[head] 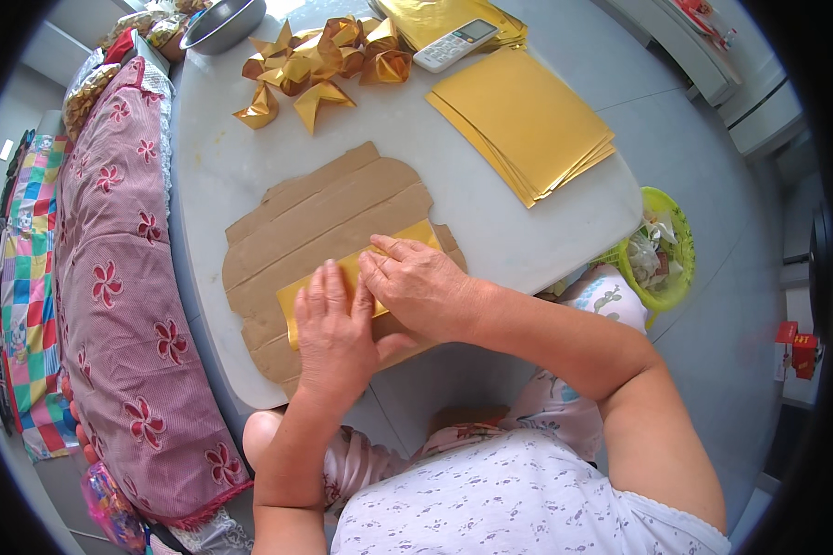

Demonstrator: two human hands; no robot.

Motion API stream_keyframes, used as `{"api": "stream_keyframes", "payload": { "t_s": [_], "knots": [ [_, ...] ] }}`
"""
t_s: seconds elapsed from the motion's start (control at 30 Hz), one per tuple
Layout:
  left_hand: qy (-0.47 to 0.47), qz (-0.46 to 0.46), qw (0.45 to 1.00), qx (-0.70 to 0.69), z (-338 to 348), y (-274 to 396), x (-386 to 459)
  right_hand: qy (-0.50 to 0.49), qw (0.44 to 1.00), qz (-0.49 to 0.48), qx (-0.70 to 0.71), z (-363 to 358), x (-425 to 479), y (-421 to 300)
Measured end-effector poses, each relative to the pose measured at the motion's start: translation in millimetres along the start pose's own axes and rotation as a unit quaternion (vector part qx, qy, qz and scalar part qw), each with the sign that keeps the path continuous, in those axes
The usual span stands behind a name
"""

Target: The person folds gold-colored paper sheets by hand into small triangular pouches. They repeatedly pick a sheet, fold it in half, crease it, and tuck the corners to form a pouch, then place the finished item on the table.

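A folded strip of gold foil paper (293, 305) lies slantwise on a flattened piece of brown cardboard (271, 236) at the near side of the table. My left hand (337, 326) rests flat on the strip, fingers pointing away from me. Beside it, my right hand (420, 284) presses on the strip with its fingers bent, close to my left fingers. The part of the paper under both hands is hidden. Farther right lies a fanned stack of gold sheets (520, 118). Several folded gold paper pieces (319, 59) are heaped at the far side.
A white remote control (456, 46) lies on another gold paper stack (423, 17). A grey metal bowl (223, 26) stands at the far left of the white table (208, 333). Past the right edge is a yellow-green waste basket (687, 260); a sofa with a pink cover (121, 236) flanks the left.
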State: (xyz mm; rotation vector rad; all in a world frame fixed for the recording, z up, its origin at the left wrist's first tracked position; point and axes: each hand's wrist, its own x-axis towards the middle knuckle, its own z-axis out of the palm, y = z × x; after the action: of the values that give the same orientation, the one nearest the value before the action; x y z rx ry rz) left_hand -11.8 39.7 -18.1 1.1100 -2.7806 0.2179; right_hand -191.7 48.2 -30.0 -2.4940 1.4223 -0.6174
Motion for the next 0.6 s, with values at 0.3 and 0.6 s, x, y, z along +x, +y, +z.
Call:
{"api": "stream_keyframes", "payload": {
  "t_s": [0.3,0.6],
  "knots": [
    [-0.059,0.031,0.993,-0.1,0,22,-26,-0.001,0.99,-0.056,-0.129,2,-5,-4],
    [-0.112,-0.083,0.989,0.053,-17,0,-74,0.014,0.988,-0.084,-0.132,9,-10,4]
  ]
}}
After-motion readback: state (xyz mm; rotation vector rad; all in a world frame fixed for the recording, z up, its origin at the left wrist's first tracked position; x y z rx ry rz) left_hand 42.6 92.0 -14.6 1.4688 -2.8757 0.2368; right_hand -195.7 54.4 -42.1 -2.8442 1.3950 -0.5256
